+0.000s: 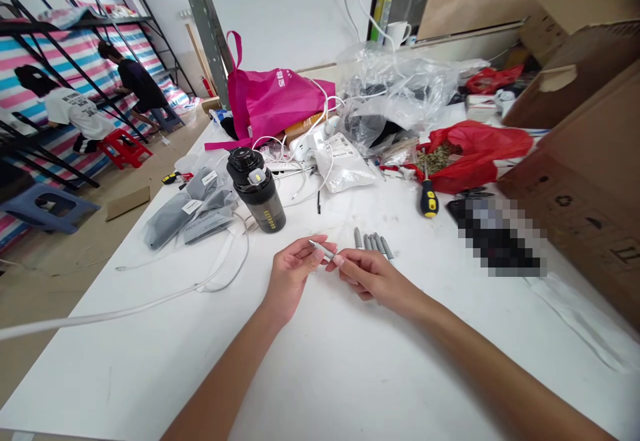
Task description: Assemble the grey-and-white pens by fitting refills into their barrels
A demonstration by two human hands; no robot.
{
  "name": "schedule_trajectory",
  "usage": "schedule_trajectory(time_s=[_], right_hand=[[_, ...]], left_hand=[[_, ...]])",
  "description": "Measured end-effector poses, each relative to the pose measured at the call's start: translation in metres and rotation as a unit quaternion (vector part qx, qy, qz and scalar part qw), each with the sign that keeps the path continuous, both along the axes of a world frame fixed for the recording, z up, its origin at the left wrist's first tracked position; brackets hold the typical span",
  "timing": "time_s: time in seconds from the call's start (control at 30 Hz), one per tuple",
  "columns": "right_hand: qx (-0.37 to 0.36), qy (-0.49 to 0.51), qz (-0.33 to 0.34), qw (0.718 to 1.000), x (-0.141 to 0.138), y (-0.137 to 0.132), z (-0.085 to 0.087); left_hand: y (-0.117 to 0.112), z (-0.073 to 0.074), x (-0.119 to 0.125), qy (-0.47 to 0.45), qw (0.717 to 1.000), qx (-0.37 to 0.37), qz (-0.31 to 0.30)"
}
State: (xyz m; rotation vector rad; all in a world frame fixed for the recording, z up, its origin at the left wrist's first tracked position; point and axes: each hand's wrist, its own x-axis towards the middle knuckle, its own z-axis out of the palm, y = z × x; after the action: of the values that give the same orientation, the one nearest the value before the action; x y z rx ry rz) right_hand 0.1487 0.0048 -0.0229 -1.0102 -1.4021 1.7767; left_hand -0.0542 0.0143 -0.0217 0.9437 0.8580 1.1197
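Note:
A grey pen [323, 250] with a silvery pointed tip is held between my two hands above the white table. My left hand [290, 274] has its thumb and fingers closed about the tip half. The thumb and forefinger of my right hand [370, 275] pinch the other end, and its remaining fingers curl underneath. Part of the pen is covered by my fingers. Just beyond my right hand several grey pen barrels [379, 244] lie side by side in a row. One more grey barrel [357, 238] is slightly apart on their left.
A dark bottle [257, 191] stands beyond my left hand, near bagged grey items [187, 211]. Farther back are a pink bag [283, 104], clear plastic and white cables. To the right lie a screwdriver [429, 199], a red bag [480, 154] and a cardboard box [580, 194]. Two people sit far left.

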Motion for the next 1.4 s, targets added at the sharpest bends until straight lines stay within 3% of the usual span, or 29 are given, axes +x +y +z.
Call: schedule_trajectory(time_s=[0.13,0.37,0.57,0.73,0.93,1.2,1.4], right_hand=[[0.027,-0.03,0.002,0.999,0.0,-0.001,-0.001],[0.024,-0.063,-0.009,0.998,0.0,0.0,0.004],[0.083,-0.082,-0.014,0.993,0.003,0.001,-0.002],[0.135,-0.083,-0.03,0.987,0.003,0.003,-0.006],[0.173,-0.17,-0.031,0.97,0.004,0.003,0.0],[0.214,-0.18,-0.078,0.957,0.007,0.004,-0.002],[0.276,-0.233,-0.077,0.929,0.009,0.004,-0.001]], left_hand=[[0.001,0.0,0.001,0.012,0.998,-0.02,0.053],[-0.001,0.002,0.001,-0.001,1.0,0.012,-0.005],[0.001,-0.003,0.0,0.021,0.999,-0.004,0.042],[0.002,-0.002,0.001,0.028,0.999,-0.009,0.042],[0.002,-0.003,0.001,0.035,0.998,-0.001,0.046],[0.002,-0.001,0.003,0.039,0.998,0.012,0.051],[0.002,-0.002,0.002,0.047,0.997,0.012,0.054]])
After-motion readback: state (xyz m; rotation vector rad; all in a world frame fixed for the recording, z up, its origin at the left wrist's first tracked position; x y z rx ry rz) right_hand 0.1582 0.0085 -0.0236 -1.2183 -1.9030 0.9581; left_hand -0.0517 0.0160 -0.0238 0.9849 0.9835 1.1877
